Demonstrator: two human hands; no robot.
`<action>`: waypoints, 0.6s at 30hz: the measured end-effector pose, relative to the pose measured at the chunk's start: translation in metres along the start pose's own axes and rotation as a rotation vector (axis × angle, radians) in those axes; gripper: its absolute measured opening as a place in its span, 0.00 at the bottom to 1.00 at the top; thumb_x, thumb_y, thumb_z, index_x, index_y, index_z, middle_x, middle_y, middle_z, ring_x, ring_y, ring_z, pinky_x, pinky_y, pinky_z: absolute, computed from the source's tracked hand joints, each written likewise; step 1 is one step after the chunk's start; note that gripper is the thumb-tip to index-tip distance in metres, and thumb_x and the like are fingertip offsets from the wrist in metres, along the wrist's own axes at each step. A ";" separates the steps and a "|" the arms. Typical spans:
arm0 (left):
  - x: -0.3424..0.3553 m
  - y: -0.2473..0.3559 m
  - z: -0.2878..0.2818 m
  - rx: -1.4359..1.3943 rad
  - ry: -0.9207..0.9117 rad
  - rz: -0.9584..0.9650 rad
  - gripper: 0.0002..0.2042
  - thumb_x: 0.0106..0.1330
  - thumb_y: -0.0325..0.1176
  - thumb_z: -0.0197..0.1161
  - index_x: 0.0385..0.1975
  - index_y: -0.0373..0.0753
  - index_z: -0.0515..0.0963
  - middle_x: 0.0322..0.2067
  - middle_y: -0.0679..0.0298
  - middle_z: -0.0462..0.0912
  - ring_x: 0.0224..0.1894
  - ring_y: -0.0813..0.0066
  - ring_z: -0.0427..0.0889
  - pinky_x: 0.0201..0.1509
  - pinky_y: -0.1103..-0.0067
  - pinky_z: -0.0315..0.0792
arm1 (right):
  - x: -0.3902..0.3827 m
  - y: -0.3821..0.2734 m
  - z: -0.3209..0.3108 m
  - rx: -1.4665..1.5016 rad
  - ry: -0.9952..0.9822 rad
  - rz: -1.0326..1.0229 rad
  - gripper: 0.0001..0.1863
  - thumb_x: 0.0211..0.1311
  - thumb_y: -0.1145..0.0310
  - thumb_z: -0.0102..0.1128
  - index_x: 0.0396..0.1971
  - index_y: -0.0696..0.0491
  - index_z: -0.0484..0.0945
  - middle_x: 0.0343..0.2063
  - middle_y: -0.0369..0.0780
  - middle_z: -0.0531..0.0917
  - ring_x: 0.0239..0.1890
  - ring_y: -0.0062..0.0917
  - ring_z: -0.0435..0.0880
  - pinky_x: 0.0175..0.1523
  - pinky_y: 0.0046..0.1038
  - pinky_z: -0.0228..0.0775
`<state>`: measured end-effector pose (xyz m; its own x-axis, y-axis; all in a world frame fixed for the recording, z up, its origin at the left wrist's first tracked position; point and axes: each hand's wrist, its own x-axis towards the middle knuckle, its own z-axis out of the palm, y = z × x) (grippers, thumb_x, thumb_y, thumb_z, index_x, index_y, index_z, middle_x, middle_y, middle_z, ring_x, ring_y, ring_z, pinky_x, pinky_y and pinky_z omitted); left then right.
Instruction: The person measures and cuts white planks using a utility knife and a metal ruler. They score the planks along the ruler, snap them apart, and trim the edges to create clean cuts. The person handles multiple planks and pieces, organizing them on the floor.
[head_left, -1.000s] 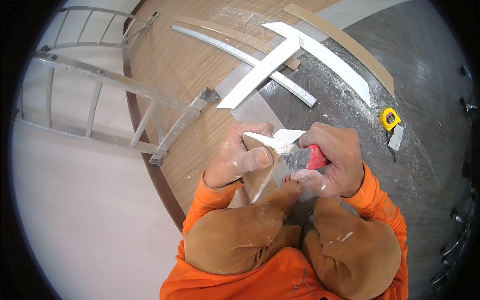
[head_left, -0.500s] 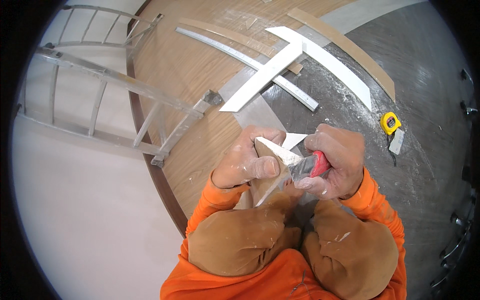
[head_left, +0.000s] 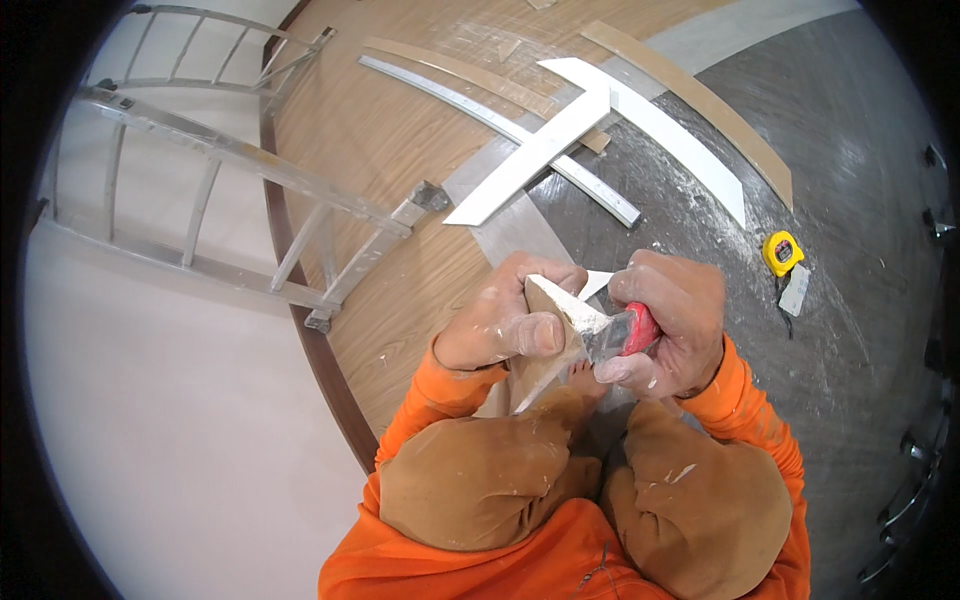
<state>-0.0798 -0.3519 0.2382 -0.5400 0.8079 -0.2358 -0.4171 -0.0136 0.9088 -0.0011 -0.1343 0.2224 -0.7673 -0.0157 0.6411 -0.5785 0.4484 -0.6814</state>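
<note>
The grip of the left hand (head_left: 512,318) clasps a board piece (head_left: 575,313) above the knees (head_left: 470,470), thumb flat on its brown face, apparently to brace it. The right hand (head_left: 678,318) is closed round a red-handled tool (head_left: 641,328), its grey end against the piece's white edge, probably held short for control. Beyond, a white strip (head_left: 530,165) crosses a metal bar (head_left: 601,189); a yellow tape measure (head_left: 781,254) lies on the dark floor (head_left: 840,400), perhaps for easy reach.

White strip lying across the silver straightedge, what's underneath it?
Under the white strip, the silver straightedge and a tan strip run through, showing on both sides. Their covered stretches, and the floor directly beneath, can't be seen.
</note>
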 end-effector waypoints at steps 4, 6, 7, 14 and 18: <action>-0.010 -0.014 -0.003 -0.073 0.080 0.033 0.31 0.55 0.55 0.83 0.43 0.32 0.81 0.38 0.68 0.80 0.43 0.82 0.76 0.47 0.80 0.71 | 0.004 -0.003 -0.003 0.054 -0.033 0.025 0.29 0.48 0.37 0.80 0.28 0.50 0.81 0.19 0.39 0.75 0.18 0.37 0.76 0.24 0.33 0.65; -0.008 -0.015 -0.005 -0.068 0.056 0.038 0.32 0.55 0.53 0.84 0.46 0.31 0.81 0.40 0.67 0.81 0.45 0.81 0.77 0.49 0.80 0.72 | 0.004 -0.002 -0.003 0.073 -0.034 0.034 0.30 0.48 0.37 0.80 0.29 0.50 0.81 0.19 0.39 0.75 0.18 0.38 0.77 0.24 0.32 0.66; -0.005 -0.014 -0.006 -0.059 0.038 0.043 0.31 0.55 0.52 0.84 0.47 0.31 0.82 0.40 0.66 0.82 0.45 0.81 0.78 0.49 0.80 0.73 | 0.004 -0.002 -0.004 0.086 -0.033 0.037 0.30 0.49 0.37 0.79 0.29 0.50 0.81 0.19 0.40 0.75 0.19 0.38 0.77 0.24 0.32 0.66; 0.015 -0.004 0.021 0.535 -0.108 -0.170 0.25 0.50 0.52 0.85 0.29 0.35 0.82 0.24 0.72 0.76 0.29 0.82 0.73 0.32 0.79 0.68 | 0.014 0.005 -0.013 0.345 0.296 0.218 0.36 0.70 0.30 0.58 0.32 0.55 0.78 0.18 0.35 0.69 0.18 0.23 0.70 0.25 0.27 0.60; 0.010 -0.002 0.013 0.298 -0.074 -0.135 0.27 0.51 0.52 0.85 0.22 0.35 0.77 0.22 0.73 0.71 0.29 0.84 0.68 0.31 0.78 0.63 | -0.008 0.018 -0.019 0.625 0.216 0.398 0.41 0.75 0.28 0.45 0.37 0.58 0.79 0.20 0.30 0.70 0.22 0.11 0.63 0.27 0.20 0.48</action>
<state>-0.0749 -0.3356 0.2385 -0.4354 0.8316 -0.3448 -0.2428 0.2604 0.9345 0.0000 -0.1094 0.2111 -0.9166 0.2442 0.3164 -0.3679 -0.2058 -0.9068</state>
